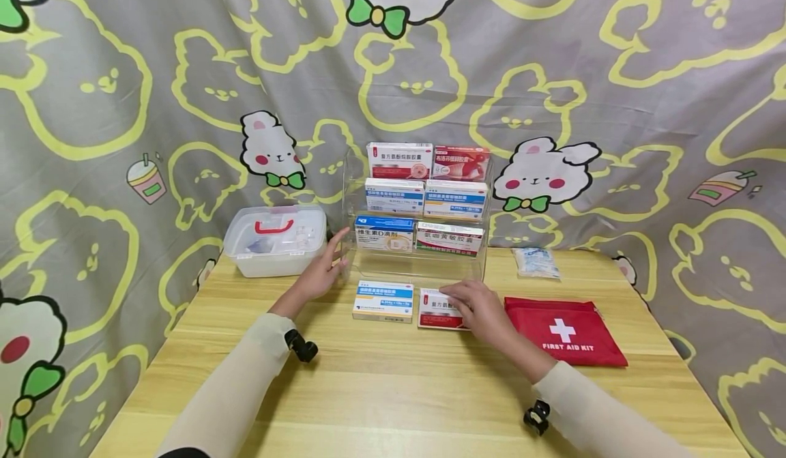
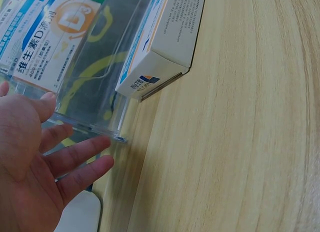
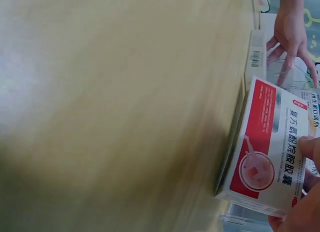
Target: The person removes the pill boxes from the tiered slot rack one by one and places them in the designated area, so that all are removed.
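Note:
My right hand (image 1: 483,313) pinches a white-and-red medicine box (image 1: 437,310) near the table front of the clear rack; in the right wrist view the thumb (image 3: 311,148) lies along the box's edge. Beside the left wall of the clear acrylic display rack (image 1: 411,267), my left hand (image 1: 318,279) is spread with straight fingers and holds nothing. In the left wrist view those fingers (image 2: 82,154) reach along the rack's lower end. A blue-and-white medicine box (image 1: 383,301) lies between the hands. Three tiers of the rack carry pairs of medicine boxes, among them a blue-topped vitamin D box (image 1: 384,234).
Left of the rack stands a translucent lidded bin (image 1: 276,243) with a red handle. A red first aid kit pouch (image 1: 568,332) lies right of the right hand, with a small white-and-blue packet (image 1: 536,263) behind it. A patterned curtain (image 1: 184,117) hangs behind the wooden table (image 1: 368,390).

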